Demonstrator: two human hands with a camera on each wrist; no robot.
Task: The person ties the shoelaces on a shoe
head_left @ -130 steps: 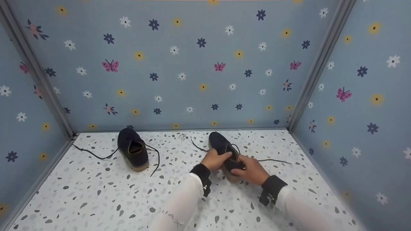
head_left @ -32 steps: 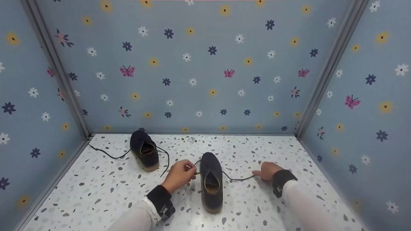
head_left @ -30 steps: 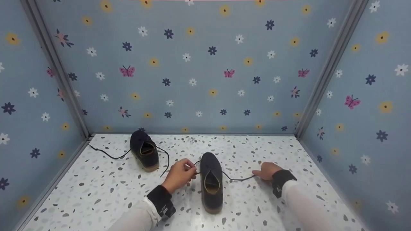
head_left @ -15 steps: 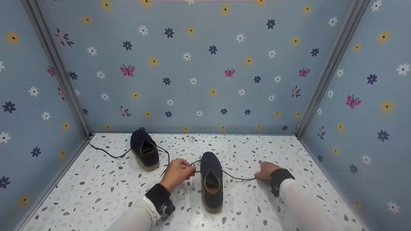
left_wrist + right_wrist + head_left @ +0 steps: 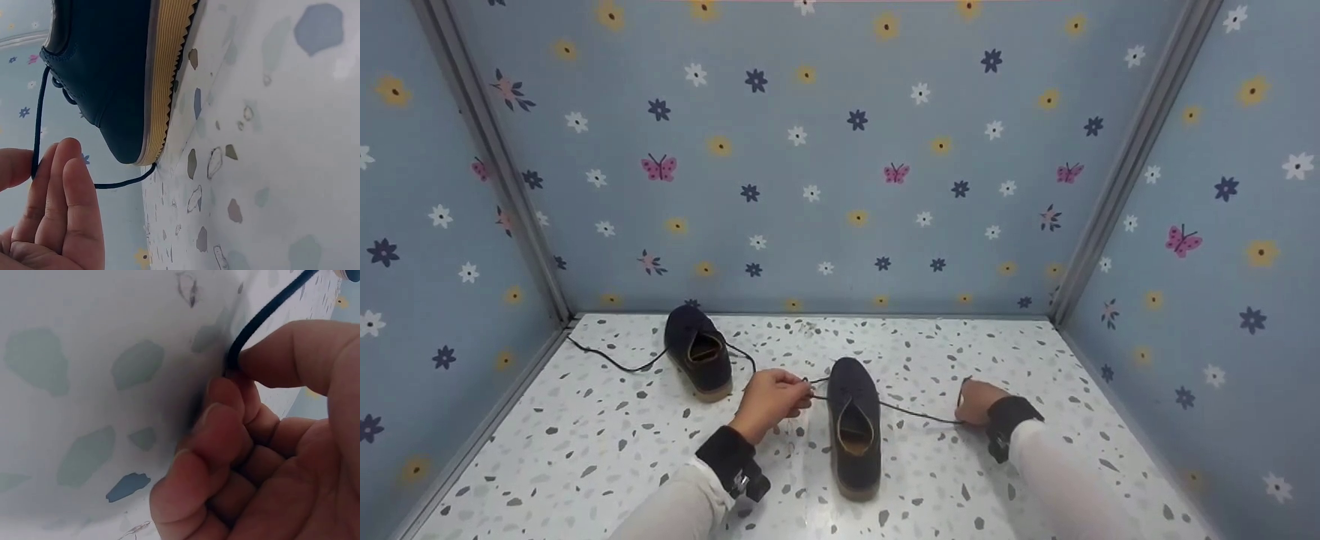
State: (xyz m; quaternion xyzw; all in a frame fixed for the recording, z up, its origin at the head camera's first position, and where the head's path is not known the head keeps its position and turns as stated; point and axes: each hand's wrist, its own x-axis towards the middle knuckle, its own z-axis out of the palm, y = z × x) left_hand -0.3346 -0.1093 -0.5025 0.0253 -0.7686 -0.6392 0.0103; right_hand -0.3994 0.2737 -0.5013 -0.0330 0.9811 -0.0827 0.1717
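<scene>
A dark navy lace-up shoe (image 5: 858, 469) stands on the speckled surface between both hands, toe toward the back wall. Beside its left side, my left hand (image 5: 769, 401) pinches the left shoelace (image 5: 38, 124) between thumb and forefinger. The other fingers lie nearly straight in the left wrist view, and more lace runs behind them. Off to the shoe's right, low over the surface, my right hand (image 5: 979, 403) pinches the right shoelace (image 5: 270, 312) between thumb and curled fingers. That lace (image 5: 919, 414) stretches almost straight from the shoe, its end sticking up past the hand.
A matching shoe (image 5: 697, 352) stands at the back left, its laces (image 5: 615, 364) spread to either side. Blue flower-and-butterfly panels (image 5: 810, 165) rise at the back and both sides, joined by grey corner posts (image 5: 495, 157). White terrazzo-patterned surface (image 5: 930, 480) lies under everything.
Both hands were on the shoe earlier; it has come nearer and straightened. Since then the right hand has taken the right lace and its slack has shortened; the left hand has shifted slightly left.
</scene>
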